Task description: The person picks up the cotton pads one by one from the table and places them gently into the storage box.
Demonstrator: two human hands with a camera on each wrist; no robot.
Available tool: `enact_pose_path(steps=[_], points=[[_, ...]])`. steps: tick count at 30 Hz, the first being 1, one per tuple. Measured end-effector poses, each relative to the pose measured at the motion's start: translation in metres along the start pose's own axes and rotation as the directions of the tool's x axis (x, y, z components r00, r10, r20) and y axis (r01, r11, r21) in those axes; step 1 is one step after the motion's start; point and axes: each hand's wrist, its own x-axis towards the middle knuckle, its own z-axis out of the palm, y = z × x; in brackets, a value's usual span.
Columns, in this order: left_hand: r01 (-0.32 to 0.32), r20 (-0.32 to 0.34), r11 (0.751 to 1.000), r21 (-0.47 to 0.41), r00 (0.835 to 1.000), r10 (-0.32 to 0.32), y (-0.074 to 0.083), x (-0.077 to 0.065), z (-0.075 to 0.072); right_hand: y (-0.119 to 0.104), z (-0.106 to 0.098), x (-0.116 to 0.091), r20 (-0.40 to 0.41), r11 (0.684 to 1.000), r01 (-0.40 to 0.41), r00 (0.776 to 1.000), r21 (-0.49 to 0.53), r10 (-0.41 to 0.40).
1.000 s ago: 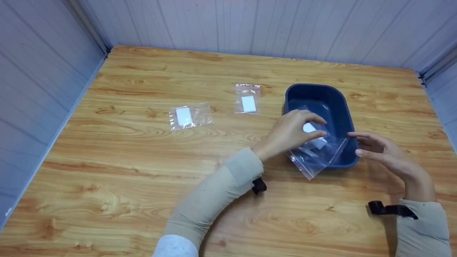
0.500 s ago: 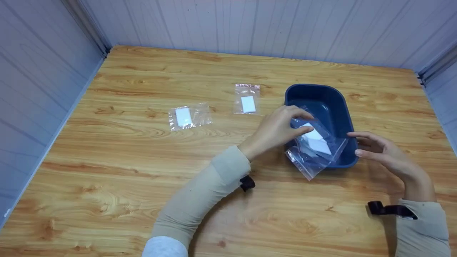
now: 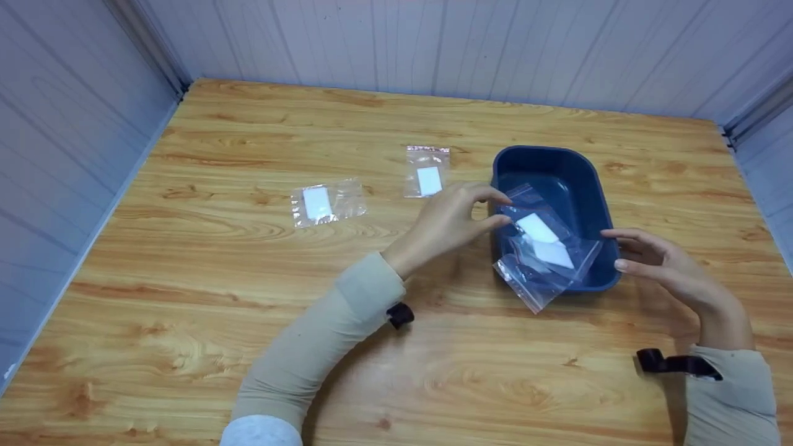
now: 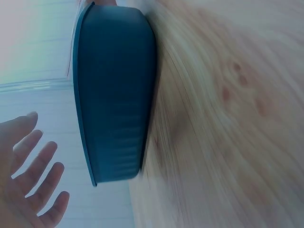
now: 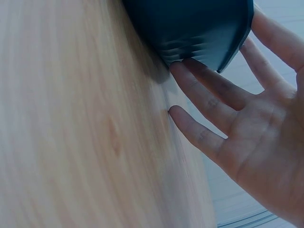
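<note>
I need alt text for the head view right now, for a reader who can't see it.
A person's left hand, holding nothing, hovers beside a blue bin containing clear bags with white pieces, one bag overhanging the edge; the right hand touches the bin's opposite side. Two similar bags lie on the wood-grain table, left of the bin.

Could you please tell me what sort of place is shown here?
It is probably an enclosed work booth: a wood-patterned table stands between pale panelled walls, and on it are a blue bin and small clear bags with white pieces inside.
</note>
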Motion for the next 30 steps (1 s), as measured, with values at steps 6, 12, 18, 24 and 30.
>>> enact_pose_path(steps=[6,12,18,24,30], points=[[0.048,0.011,0.998,0.045,0.999,-0.049,-0.009,-0.005,-0.008,0.000,0.000,-0.001,-0.007,1.000,-0.013,1.000,-0.003,0.013],[0.062,-0.019,0.996,0.064,0.998,-0.061,-0.021,-0.011,-0.015,0.000,0.000,-0.001,-0.003,1.000,-0.017,1.000,0.011,0.017],[0.096,-0.022,0.994,0.056,0.995,-0.095,-0.034,-0.018,-0.028,-0.001,0.000,0.000,0.005,1.000,-0.015,1.000,0.005,0.015],[0.139,-0.001,0.990,0.029,0.990,-0.139,-0.044,-0.024,-0.041,-0.002,-0.001,-0.001,-0.001,1.000,-0.018,1.000,-0.012,0.018],[0.156,0.002,0.988,0.020,0.988,-0.156,-0.055,-0.030,-0.050,0.000,0.000,-0.001,-0.002,1.000,-0.015,1.000,-0.006,0.015]])
